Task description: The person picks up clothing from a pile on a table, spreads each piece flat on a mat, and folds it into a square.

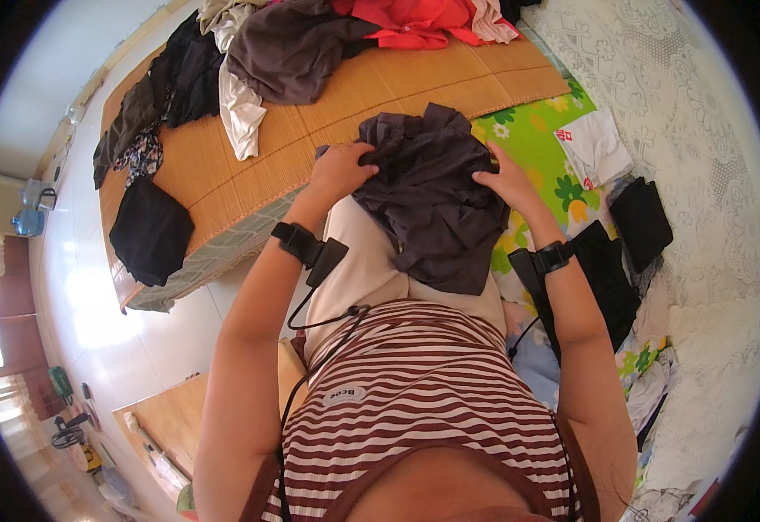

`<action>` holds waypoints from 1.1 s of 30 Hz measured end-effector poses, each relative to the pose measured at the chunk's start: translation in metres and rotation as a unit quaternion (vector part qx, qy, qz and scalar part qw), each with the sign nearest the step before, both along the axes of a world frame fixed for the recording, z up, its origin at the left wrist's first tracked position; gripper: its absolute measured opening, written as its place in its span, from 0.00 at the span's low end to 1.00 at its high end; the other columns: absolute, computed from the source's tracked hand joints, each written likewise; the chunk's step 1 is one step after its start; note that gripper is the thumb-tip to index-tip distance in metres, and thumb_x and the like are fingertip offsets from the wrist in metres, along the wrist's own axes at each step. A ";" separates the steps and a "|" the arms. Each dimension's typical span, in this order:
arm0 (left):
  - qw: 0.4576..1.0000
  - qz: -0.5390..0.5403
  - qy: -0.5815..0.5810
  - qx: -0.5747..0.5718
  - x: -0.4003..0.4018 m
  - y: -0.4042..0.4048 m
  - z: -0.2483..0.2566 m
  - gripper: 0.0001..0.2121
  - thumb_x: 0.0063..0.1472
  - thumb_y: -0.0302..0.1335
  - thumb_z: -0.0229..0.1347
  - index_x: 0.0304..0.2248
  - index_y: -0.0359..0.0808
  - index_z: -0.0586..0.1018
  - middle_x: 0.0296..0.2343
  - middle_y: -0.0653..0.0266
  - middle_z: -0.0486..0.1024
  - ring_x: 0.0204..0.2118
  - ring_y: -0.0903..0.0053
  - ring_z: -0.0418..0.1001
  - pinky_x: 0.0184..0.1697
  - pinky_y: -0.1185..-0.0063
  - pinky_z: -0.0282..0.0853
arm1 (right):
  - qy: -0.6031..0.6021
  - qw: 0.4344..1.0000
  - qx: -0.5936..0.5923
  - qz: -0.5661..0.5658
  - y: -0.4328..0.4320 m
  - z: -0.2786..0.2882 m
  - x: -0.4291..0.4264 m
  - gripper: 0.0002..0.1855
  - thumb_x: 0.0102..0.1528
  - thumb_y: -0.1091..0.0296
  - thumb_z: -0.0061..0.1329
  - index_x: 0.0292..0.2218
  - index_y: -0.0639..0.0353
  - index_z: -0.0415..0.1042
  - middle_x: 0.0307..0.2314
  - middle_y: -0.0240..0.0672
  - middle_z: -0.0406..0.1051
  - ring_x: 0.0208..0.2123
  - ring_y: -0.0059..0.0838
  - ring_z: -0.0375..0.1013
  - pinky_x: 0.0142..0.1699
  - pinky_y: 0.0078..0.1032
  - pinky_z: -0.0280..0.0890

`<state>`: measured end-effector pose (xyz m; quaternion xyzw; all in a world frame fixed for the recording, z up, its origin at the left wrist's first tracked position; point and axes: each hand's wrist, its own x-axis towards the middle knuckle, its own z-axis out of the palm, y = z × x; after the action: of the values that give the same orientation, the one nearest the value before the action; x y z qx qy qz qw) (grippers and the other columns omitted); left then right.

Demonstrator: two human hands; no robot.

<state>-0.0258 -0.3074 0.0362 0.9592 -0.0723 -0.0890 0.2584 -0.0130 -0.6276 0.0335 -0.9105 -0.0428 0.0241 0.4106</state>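
A crumpled dark purple-grey garment (432, 196) lies bunched over my lap and reaches to the edge of the mat-covered surface. My left hand (344, 171) grips its left edge, the thumb on top and some fingers hidden by cloth. On the opposite side, my right hand (509, 177) holds the right edge between thumb and fingers. Folds hide the garment's exact shape. Beneath it are my cream trousers (347, 261).
Ahead, a woven mat (275, 150) bears a brown-grey garment (288, 52), red clothing (412, 23), a white cloth (239, 117) and a black folded garment (151, 228). To the right, a white folded garment (595, 147) and black clothes (641, 222) lie on a green floral sheet (523, 130).
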 end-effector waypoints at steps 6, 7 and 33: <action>0.861 0.209 0.019 -0.464 0.032 0.033 0.003 0.16 0.59 0.37 0.52 0.43 0.37 0.74 0.33 0.63 0.77 0.37 0.71 0.74 0.42 0.71 0.67 | 0.091 0.992 -0.081 0.015 -0.017 -0.013 0.020 0.18 0.49 0.61 0.51 0.37 0.66 0.71 0.30 0.43 0.73 0.34 0.39 0.72 0.40 0.31 0.63; 0.787 0.239 0.025 -0.568 0.035 0.046 0.010 0.12 0.61 0.35 0.50 0.40 0.37 0.75 0.32 0.66 0.77 0.35 0.76 0.74 0.40 0.73 0.68 | 0.070 0.998 0.003 0.007 -0.017 -0.010 0.024 0.17 0.49 0.62 0.51 0.36 0.66 0.71 0.29 0.43 0.73 0.32 0.38 0.72 0.38 0.30 0.63; 0.954 -0.132 -0.147 -0.225 0.016 -0.032 0.096 0.24 0.52 0.33 0.60 0.47 0.32 0.72 0.43 0.57 0.73 0.48 0.69 0.69 0.52 0.79 0.61 | 0.219 0.768 0.589 0.123 0.067 0.152 -0.013 0.15 0.52 0.71 0.51 0.42 0.64 0.72 0.36 0.33 0.74 0.39 0.25 0.73 0.47 0.26 0.67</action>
<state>-0.0099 -0.3393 0.1324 0.8604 -0.2537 0.0380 0.4403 -0.0265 -0.5608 0.1854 -0.4473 -0.0693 0.2432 0.8579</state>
